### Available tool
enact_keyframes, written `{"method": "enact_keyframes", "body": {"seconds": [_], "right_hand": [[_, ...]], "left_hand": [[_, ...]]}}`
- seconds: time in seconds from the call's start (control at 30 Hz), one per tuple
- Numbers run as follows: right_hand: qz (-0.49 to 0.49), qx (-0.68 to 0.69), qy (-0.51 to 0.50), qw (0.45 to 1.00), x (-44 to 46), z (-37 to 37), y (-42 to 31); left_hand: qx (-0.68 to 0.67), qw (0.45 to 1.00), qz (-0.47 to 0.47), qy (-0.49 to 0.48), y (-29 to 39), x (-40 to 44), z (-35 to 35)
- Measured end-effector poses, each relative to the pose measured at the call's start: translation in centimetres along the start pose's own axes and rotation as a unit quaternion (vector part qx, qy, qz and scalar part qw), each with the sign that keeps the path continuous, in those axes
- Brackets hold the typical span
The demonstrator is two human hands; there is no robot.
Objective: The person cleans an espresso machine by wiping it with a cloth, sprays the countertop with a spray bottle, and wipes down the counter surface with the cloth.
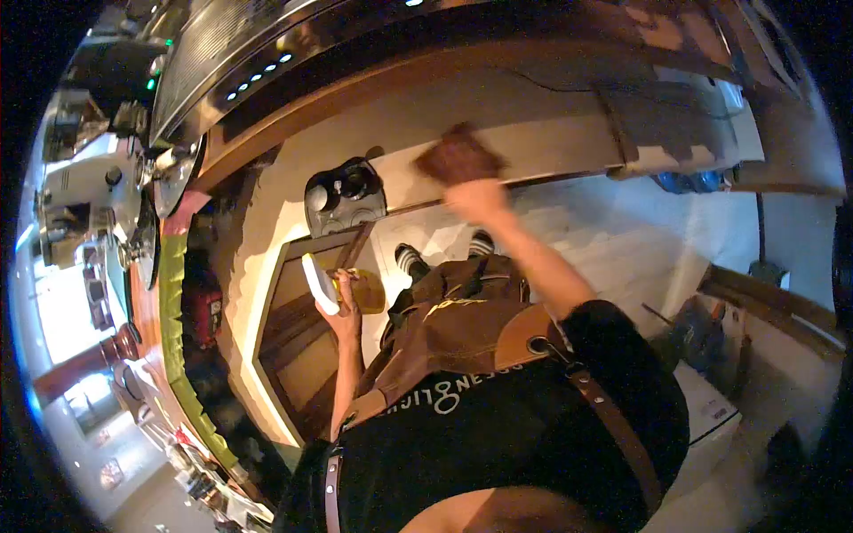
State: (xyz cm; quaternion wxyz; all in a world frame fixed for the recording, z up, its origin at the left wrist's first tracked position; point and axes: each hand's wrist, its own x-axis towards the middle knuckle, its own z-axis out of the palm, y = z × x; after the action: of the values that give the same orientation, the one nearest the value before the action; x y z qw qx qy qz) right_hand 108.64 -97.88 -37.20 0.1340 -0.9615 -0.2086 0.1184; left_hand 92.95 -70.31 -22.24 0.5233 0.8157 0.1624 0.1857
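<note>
My left hand [346, 300] is wrapped around a spray bottle with a white spray head [320, 284] and a yellowish body [367, 291], held low beside the brown apron [444, 320]. My right hand [480, 201] reaches forward, gripping a brown cloth [458, 157]. Motion blurs the cloth, which is over or against the pale ledge below the counter; whether it touches is unclear. Between the hands, a black tray-like holder [345, 194] with round metal and dark parts sits on the ledge.
Ahead runs a wooden counter edge [391, 75] under a metal unit with small lights [258, 78]. A thin cable [560, 87] hangs beneath it. A wooden panel [302, 320] stands at left. Blue objects [689, 182] and a white box [706, 404] are at right.
</note>
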Motion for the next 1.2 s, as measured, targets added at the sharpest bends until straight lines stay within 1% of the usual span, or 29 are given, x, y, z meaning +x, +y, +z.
{"method": "enact_keyframes", "body": {"seconds": [0.07,0.1,0.13,0.17,0.2,0.27,0.3,0.33,0.37,0.4,0.43,0.47,0.5,0.53,0.57,0.6,0.63,0.67,0.7,0.73,0.77,0.87,0.9,0.93,1.0,1.03,1.1,1.13,1.2], "right_hand": [[0.050,-0.123,0.007,0.991,-5.3,-2.5,9.8],[0.210,0.091,0.098,0.969,-7.9,-2.1,13.5],[0.136,-0.042,0.338,0.930,-8.9,-4.8,15.4],[0.130,-0.043,0.335,0.932,-8.5,-5.8,15.0],[0.137,-0.160,0.418,0.884,-8.0,-6.4,14.3],[0.248,-0.168,0.282,0.912,-6.4,-3.7,11.7],[0.337,-0.049,0.050,0.939,-4.7,-0.7,9.1],[0.189,-0.097,0.181,0.960,-4.2,0.0,4.3],[0.118,-0.016,0.233,0.965,-2.8,1.6,0.4],[0.063,-0.071,0.185,0.978,-2.4,-0.5,-4.4],[-0.058,-0.114,0.107,0.986,-0.9,4.3,-5.5],[-0.090,-0.033,0.270,0.958,-1.0,2.8,-5.9],[-0.140,0.037,0.420,0.896,-1.2,1.0,-6.4],[-0.145,0.028,0.310,0.939,-1.6,1.3,-4.4],[-0.151,0.016,0.194,0.969,-2.1,1.5,-2.2],[-0.069,0.145,0.256,0.953,-3.0,0.5,-0.5],[-0.071,-0.016,0.220,0.973,-4.1,0.4,3.0],[0.030,-0.022,0.145,0.989,-6.0,-3.2,4.4],[0.093,-0.003,0.175,0.980,-7.2,-3.2,6.9],[0.155,0.015,0.205,0.966,-8.1,-2.9,9.3],[0.148,0.008,0.208,0.967,-8.9,-3.4,11.0],[0.147,0.036,0.288,0.946,-9.4,-4.8,13.0],[0.228,0.076,0.205,0.949,-8.5,-4.8,12.5],[0.310,0.116,0.119,0.936,-7.9,-4.5,11.8],[0.243,0.072,0.190,0.949,-6.6,-3.1,10.1],[0.197,0.025,0.179,0.964,-6.1,-3.4,9.2],[0.174,0.048,0.173,0.968,-5.5,-3.8,9.2],[0.176,0.050,0.173,0.968,-5.1,-3.0,10.6],[0.205,0.151,0.038,0.966,-4.3,-0.7,15.9]], "left_hand": [[-0.093,0.995,0.021,0.005,-0.3,-0.9,0.0],[-0.106,0.994,0.008,0.015,0.1,-1.4,0.3],[-0.106,0.994,-0.004,0.004,-0.6,-1.7,0.3],[-0.105,0.994,-0.016,-0.008,-1.2,-2.1,0.3],[-0.133,0.991,-0.015,-0.009,-0.5,-2.1,0.8],[-0.143,0.990,0.008,-0.011,0.1,-2.0,1.6],[-0.151,0.988,0.031,-0.022,-0.1,-1.6,2.1],[-0.152,0.988,0.033,-0.025,0.1,-1.1,2.5],[-0.117,0.992,0.037,-0.042,0.4,-0.8,2.8],[-0.084,0.994,0.041,-0.060,0.7,-0.6,3.4],[-0.085,0.993,0.042,-0.065,1.0,-0.4,4.1],[-0.074,0.994,0.023,-0.072,1.4,-0.1,4.9],[-0.061,0.995,0.008,-0.077,1.9,0.7,5.5],[0.007,0.994,0.075,-0.077,5.3,1.4,6.4],[0.019,0.991,0.054,-0.123,2.6,2.1,6.7],[0.043,0.987,0.089,-0.127,3.4,2.9,7.9],[0.067,0.982,0.123,-0.129,4.4,3.6,9.6],[0.047,0.976,0.170,-0.127,4.0,4.6,11.8],[0.028,0.968,0.216,-0.124,3.7,5.5,14.0],[-0.013,0.966,0.210,-0.151,4.5,6.1,15.8],[-0.054,0.961,0.204,-0.178,5.4,6.6,17.5],[-0.115,0.957,0.222,-0.147,6.2,8.2,22.2],[-0.122,0.956,0.223,-0.146,6.3,8.7,22.8],[-0.095,0.959,0.191,-0.185,6.3,9.0,23.4],[-0.086,0.956,0.161,-0.230,5.6,9.4,25.0],[-0.075,0.955,0.146,-0.247,5.0,9.7,25.5],[0.010,0.956,0.127,-0.266,3.6,10.5,26.0],[0.011,0.955,0.128,-0.268,3.4,11.0,26.0],[0.076,0.959,0.097,-0.255,3.9,11.6,25.8]]}}
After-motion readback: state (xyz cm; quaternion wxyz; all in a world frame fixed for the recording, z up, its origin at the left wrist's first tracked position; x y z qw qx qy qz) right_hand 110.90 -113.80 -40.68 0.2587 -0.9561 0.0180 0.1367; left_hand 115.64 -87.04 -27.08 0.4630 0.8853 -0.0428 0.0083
